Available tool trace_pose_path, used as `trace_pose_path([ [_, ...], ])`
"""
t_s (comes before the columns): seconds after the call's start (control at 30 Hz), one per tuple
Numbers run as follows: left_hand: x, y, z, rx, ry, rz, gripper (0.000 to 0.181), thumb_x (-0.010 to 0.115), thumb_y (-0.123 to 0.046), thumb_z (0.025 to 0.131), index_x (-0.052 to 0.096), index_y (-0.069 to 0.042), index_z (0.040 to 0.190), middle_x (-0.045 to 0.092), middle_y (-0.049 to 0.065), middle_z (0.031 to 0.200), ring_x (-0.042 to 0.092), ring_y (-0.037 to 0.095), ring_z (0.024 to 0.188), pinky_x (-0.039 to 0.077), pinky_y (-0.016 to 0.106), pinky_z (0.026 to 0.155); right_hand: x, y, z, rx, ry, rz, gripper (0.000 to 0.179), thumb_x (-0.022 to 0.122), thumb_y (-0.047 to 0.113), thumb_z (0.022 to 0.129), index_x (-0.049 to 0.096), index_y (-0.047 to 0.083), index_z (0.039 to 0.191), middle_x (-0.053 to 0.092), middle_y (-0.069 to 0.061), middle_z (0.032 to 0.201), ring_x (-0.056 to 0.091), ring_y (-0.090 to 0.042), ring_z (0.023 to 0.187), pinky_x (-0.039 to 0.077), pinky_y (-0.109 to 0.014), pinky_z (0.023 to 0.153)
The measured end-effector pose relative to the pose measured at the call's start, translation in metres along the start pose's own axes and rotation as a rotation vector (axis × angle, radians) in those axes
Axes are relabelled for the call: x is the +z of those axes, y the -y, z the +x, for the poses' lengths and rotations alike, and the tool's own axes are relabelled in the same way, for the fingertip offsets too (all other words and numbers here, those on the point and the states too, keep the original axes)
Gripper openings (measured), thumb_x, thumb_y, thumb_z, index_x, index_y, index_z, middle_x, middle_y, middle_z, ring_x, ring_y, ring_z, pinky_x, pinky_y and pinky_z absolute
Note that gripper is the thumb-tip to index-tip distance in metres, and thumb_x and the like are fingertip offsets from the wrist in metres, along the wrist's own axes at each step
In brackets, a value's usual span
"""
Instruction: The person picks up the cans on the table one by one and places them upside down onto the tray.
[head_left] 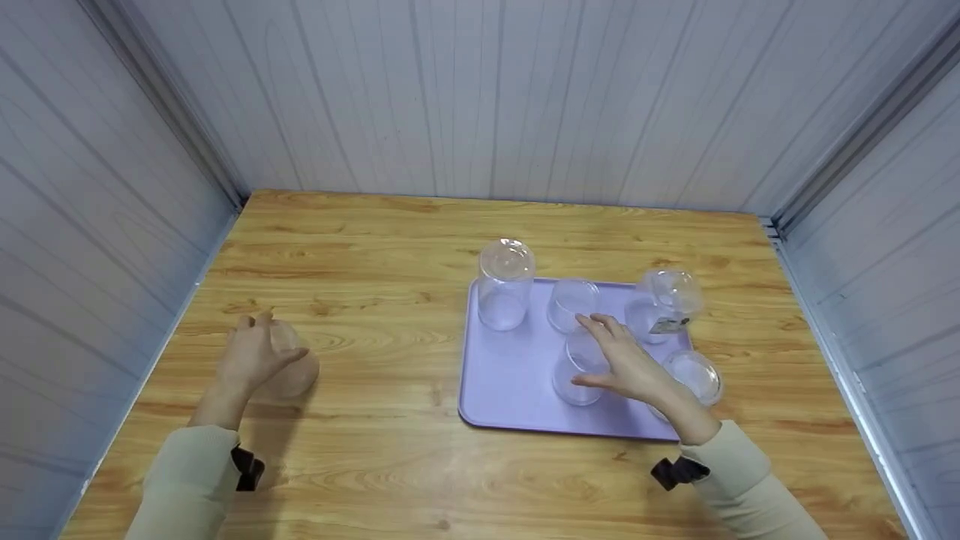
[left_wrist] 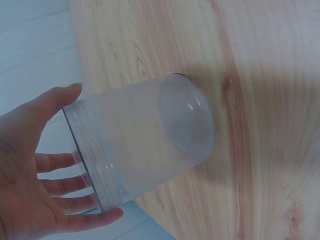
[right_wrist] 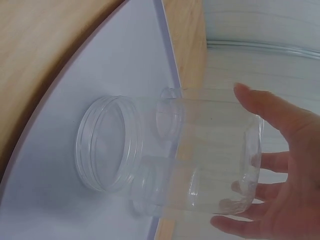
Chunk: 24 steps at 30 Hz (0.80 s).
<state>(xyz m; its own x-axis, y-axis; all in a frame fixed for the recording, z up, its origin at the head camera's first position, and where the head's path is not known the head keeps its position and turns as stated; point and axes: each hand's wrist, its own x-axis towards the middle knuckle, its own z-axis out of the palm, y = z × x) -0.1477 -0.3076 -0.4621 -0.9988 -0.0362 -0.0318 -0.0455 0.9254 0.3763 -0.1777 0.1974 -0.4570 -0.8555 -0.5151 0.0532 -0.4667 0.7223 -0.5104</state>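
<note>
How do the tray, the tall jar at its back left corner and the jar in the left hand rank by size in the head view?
1. Tray, clearly largest.
2. Tall jar.
3. Jar in the left hand, though partly hidden by the left hand and tilted, so second and third places are unsure.

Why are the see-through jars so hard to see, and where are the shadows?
Head view: the clear jars on the purple tray nearly vanish, and the walls curve from lens distortion. Left wrist view: the jar in the left hand casts a soft shadow on the wooden table. Right wrist view: the right hand looks pale and slightly blurred.
</note>
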Motion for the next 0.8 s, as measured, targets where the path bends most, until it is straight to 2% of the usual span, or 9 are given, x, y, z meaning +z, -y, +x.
trace_pose_path([
  [0.23, 0.001, -0.003, -0.001, -0.049, -0.017, 0.003, 0.083, 0.065, -0.039, 0.077, 0.030, 0.017, 0.126, 0.027, 0.043, 0.121, 0.030, 0.064, 0.099, 0.035, 0.065, 0.075, -0.002, 0.000, -0.001, -0.023, -0.026, 0.001, 0.084, 0.075, 0.033, 0.068, 0.033, 0.003, 0.135, 0.032, -0.024, 0.132, 0.031, -0.039, 0.119, 0.031, -0.053, 0.094],
  [0.5, 0.002, -0.007, 0.001, 0.015, -0.059, 0.015, 0.076, 0.065, -0.035, 0.077, 0.036, 0.021, 0.120, 0.036, 0.041, 0.118, 0.031, 0.055, 0.107, 0.024, 0.062, 0.090, -0.004, 0.001, -0.002, -0.060, -0.058, 0.018, 0.079, 0.074, 0.032, 0.071, 0.035, 0.002, 0.133, 0.034, -0.023, 0.131, 0.031, -0.037, 0.120, 0.029, -0.052, 0.096],
  [0.6, 0.003, -0.011, 0.001, -0.003, -0.077, 0.005, 0.076, 0.065, -0.036, 0.077, 0.037, 0.020, 0.120, 0.036, 0.040, 0.117, 0.032, 0.056, 0.104, 0.029, 0.063, 0.086, -0.004, 0.002, -0.002, -0.064, -0.077, 0.031, 0.077, 0.073, 0.031, 0.072, 0.037, 0.002, 0.133, 0.036, -0.022, 0.131, 0.033, -0.035, 0.119, 0.029, -0.051, 0.096],
  [0.8, 0.008, -0.021, -0.001, -0.049, -0.115, -0.039, 0.077, 0.067, -0.036, 0.076, 0.036, 0.017, 0.123, 0.035, 0.040, 0.117, 0.036, 0.058, 0.097, 0.039, 0.064, 0.068, -0.002, 0.002, -0.001, -0.071, -0.133, 0.036, 0.070, 0.072, 0.029, 0.073, 0.041, 0.002, 0.130, 0.040, -0.019, 0.129, 0.037, -0.033, 0.118, 0.031, -0.048, 0.096],
])
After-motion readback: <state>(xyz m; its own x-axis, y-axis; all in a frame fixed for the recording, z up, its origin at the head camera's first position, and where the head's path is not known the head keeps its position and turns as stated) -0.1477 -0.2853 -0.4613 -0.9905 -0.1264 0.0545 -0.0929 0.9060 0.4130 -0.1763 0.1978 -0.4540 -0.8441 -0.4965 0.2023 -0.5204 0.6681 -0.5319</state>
